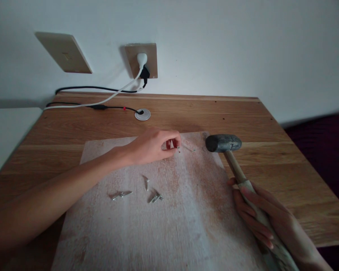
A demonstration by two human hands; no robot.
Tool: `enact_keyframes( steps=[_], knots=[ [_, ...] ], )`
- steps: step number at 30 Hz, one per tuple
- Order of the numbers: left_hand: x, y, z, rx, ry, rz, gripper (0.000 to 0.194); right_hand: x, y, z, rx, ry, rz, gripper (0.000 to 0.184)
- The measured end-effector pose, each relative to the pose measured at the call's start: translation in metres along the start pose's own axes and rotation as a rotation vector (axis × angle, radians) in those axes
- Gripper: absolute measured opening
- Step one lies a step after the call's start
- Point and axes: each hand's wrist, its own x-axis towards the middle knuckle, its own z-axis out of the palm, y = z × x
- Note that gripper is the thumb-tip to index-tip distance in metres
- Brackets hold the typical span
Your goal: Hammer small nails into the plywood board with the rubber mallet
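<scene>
My left hand [158, 145] reaches over the whitish, worn board [135, 233], thumb and fingertips pinched on a small nail [179, 149] that meets the board's upper part. A second nail [194, 150] stands just to the right of it. My right hand [260, 210] is wrapped around the handle of a rubber mallet [223, 143]. The black head is up beyond the board's right edge, level with the left hand. Several loose silver nails [156, 197] lie in small groups on the board's middle, below the left hand; their exact form is too small to make out.
Beneath the board is a wooden desk [271, 169] with a round cable grommet [142, 114]. White and black cables run along its back to a wall socket [141, 60]. A pale surface [11, 131] borders the left, a dark purple cloth [322, 143] the right.
</scene>
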Motion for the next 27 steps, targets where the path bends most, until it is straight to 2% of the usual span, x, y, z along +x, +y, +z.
enact_keyframes(
  steps=[9,19,27],
  knots=[
    [0.007,-0.005,0.007,-0.083,-0.048,-0.008,0.009,0.000,0.000,0.000,0.026,-0.001,0.020,0.037],
    [0.003,-0.013,0.015,-0.144,0.026,-0.001,0.002,0.002,0.000,-0.002,0.032,-0.006,0.038,0.040],
    [0.004,-0.012,0.015,-0.136,0.002,0.007,0.005,0.002,0.000,-0.001,0.047,0.005,0.048,0.040]
  ],
)
